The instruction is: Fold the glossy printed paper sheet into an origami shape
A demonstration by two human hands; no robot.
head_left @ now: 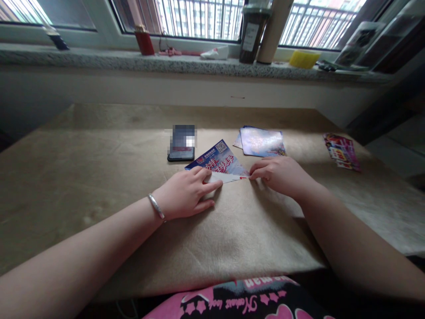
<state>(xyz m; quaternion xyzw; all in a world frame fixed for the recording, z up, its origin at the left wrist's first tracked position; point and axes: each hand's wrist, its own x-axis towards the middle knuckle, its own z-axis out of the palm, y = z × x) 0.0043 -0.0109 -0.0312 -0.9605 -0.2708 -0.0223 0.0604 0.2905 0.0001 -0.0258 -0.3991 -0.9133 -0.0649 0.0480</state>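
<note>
A printed flyer (223, 160), blue with red-and-white lettering and a QR code in its top corner, lies on the table partly folded, its white back showing along the near edge. My left hand (191, 190) rests on the flyer's near left part, fingers spread and pressing it down; a silver bangle circles that wrist. At the flyer's right corner, the thumb and fingertips of my right hand (274, 175) pinch the paper. The left corner is partly covered by my left hand.
Behind the flyer lies a phone (182, 144), its screen blurred. Further right are a small stack of flyers (263, 141) and some colourful printed papers (341, 152). A stone windowsill (186, 65) holds a dark jar (253, 35), a red container (144, 41) and a yellow object (304, 59).
</note>
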